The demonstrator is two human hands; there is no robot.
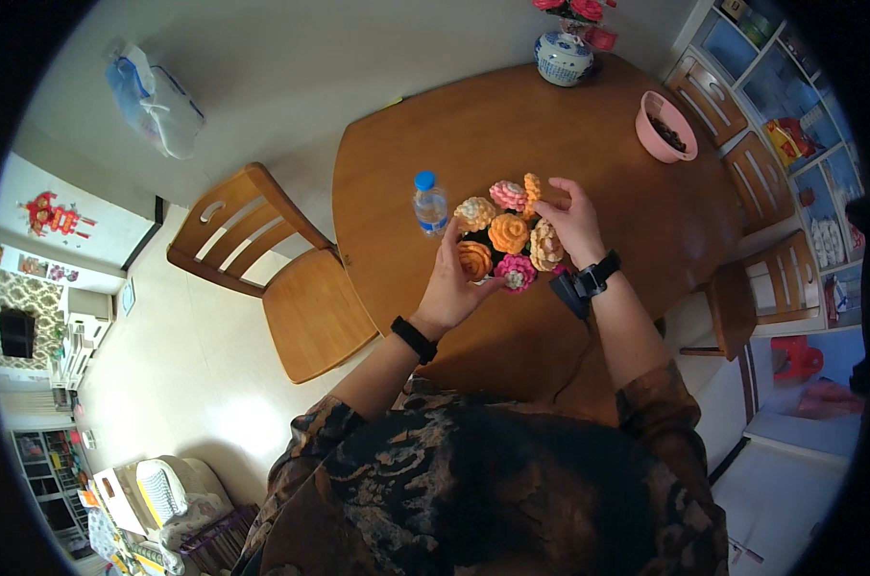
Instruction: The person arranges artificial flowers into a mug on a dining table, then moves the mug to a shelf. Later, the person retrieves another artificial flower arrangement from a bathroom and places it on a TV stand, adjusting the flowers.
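Observation:
A bunch of crocheted yarn flowers (pixel 508 233) in orange, cream, pink and magenta stands over the wooden table, dark green showing between the heads. My left hand (pixel 452 281) cups its left side, fingers along an orange rose (pixel 474 260) and thumb below a magenta flower (pixel 516 272). At the upper right, my right hand (pixel 573 222) has its fingertips against or very near a small orange flower (pixel 531 193) seen edge-on. Whether they pinch it is not clear. Beside the right wrist, a cream-orange flower (pixel 546 246) faces outward. Stems and any base are hidden beneath the heads.
A water bottle (pixel 431 205) with a blue cap stands left of the flowers on the table (pixel 384 165). Farther back are a blue-and-white vase (pixel 563 59) and a pink bowl (pixel 658 140) with dark contents. Wooden chairs (pixel 312 309) flank the table. A cable (pixel 575 367) hangs near my right wrist.

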